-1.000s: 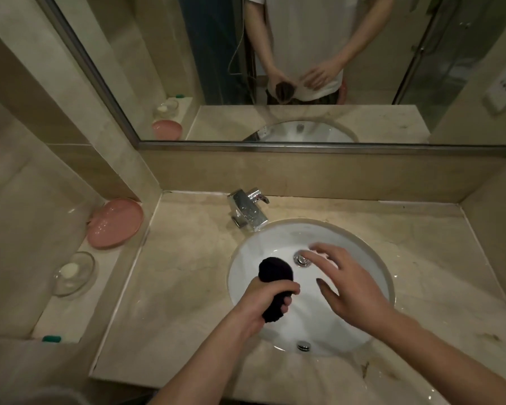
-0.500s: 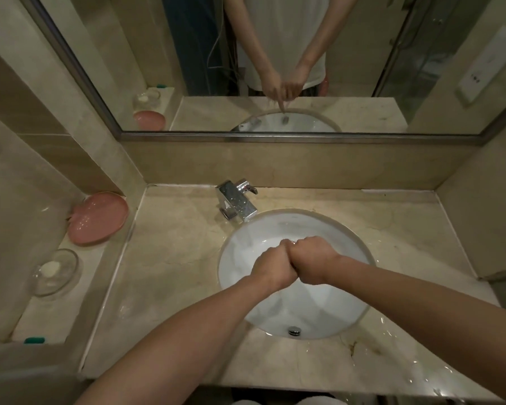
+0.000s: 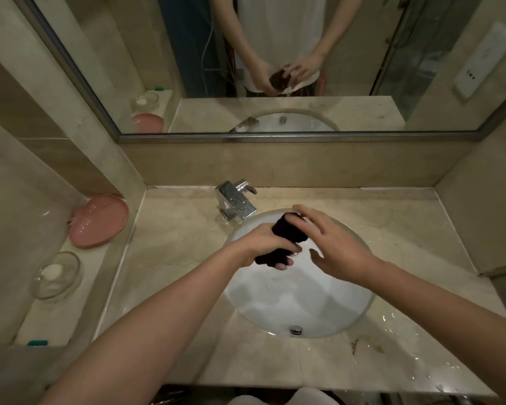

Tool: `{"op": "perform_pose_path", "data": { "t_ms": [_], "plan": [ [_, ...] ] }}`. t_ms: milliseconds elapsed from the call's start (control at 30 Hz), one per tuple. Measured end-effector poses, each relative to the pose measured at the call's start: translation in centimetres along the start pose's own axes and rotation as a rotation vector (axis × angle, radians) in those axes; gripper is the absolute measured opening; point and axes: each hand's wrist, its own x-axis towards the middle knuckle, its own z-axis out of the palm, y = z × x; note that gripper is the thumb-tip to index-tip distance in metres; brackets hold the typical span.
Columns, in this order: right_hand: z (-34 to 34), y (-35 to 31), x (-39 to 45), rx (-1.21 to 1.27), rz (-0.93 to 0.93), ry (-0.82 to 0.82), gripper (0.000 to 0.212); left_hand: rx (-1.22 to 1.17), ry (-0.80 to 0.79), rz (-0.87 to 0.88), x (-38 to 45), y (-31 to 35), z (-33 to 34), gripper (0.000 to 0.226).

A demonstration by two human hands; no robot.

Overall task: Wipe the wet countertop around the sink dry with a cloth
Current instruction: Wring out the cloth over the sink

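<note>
cloth [image 3: 287, 235]: dark, bunched | left hand [image 3: 263, 244] grips | over sink [image 3: 348, 311]

Beige marble, a white basin, one black cloth

The bench [image 3: 170, 229] is pale beige marble with faint cream veining and a few brown stains near its front right corner, dotted with glinting water drops. The sink [image 3: 298, 305] is plain white with a silver drain fitting. The cloth [image 3: 287, 232] is black, with no pattern to be seen. The tap [image 3: 235, 204] is shiny chrome. On the side shelf [image 3: 79, 287], also beige stone, sit a pink dish [image 3: 100, 220], a clear glass dish [image 3: 57, 274] with a white soap bar inside, and a small teal thing [image 3: 37, 343]. The wall tiles are tan and beige; the mirror frame [image 3: 275, 137] is dull silver-grey.
</note>
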Motion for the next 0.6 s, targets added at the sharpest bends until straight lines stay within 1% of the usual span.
{"op": "perform_pose_path", "data": {
  "t_ms": [33,67,100,133,167,200,233,267,300,333,367,400,433,467,500,533,600],
  "plan": [
    [0.0,0.3,-0.6,-0.103,-0.101,0.016,0.099,-0.028,-0.097,-0.031,-0.5,0.1,-0.2,0.024],
    [0.2,0.6,-1.1,-0.161,-0.172,0.032,0.100,0.011,-0.193,-0.065,-0.9,0.3,-0.1,0.021],
    [0.2,0.4,-1.1,-0.170,-0.222,0.066,0.097,0.075,-0.298,-0.094,-1.2,0.5,0.2,0.018],
    [0.2,0.2,-1.0,-0.143,-0.274,0.105,0.086,0.137,-0.408,-0.126,-1.4,0.6,0.8,0.015],
    [0.0,-0.2,-0.6,-0.129,-0.342,0.139,0.070,0.199,-0.507,-0.157,-1.6,0.7,1.4,0.019],
    [-0.5,-0.7,-0.3,-0.139,-0.409,0.151,0.053,0.260,-0.577,-0.182,-1.7,0.5,2.0,0.025],
    [-0.9,-1.0,0.1,-0.172,-0.451,0.128,0.041,0.309,-0.605,-0.200,-1.8,0.4,2.6,0.031],
    [-1.2,-1.2,0.4,-0.210,-0.457,0.086,0.034,0.335,-0.583,-0.213,-1.8,0.2,3.0,0.036],
    [-1.3,-1.3,0.7,-0.256,-0.419,0.034,0.030,0.337,-0.521,-0.221,-1.7,-0.1,3.4,0.041],
    [-1.3,-1.4,0.9,-0.319,-0.355,-0.059,0.029,0.331,-0.426,-0.218,-1.4,-0.5,3.7,0.043],
    [-1.2,-1.7,1.1,-0.376,-0.272,-0.209,0.029,0.335,-0.298,-0.198,-1.2,-1.0,4.2,0.040],
    [-1.2,-2.1,1.4,-0.414,-0.165,-0.362,0.030,0.365,-0.148,-0.166,-0.9,-1.5,4.7,0.031],
    [-1.1,-2.7,1.8,-0.446,-0.071,-0.481,0.031,0.424,-0.004,-0.137,-0.6,-2.0,5.2,0.019],
    [-1.0,-3.3,2.1,-0.461,-0.008,-0.555,0.030,0.497,0.119,-0.108,-0.4,-2.5,5.6,0.012],
    [-0.9,-3.7,2.5,-0.476,0.030,-0.595,0.028,0.564,0.202,-0.083,-0.2,-3.0,5.9,0.014],
    [-0.5,-4.0,2.8,-0.489,0.060,-0.624,0.028,0.635,0.247,-0.059,0.1,-3.5,6.1,0.014],
    [0.4,-4.0,3.2,-0.480,0.112,-0.654,0.027,0.814,0.292,-0.010,0.7,-3.9,5.9,0.013]
  ]
}}
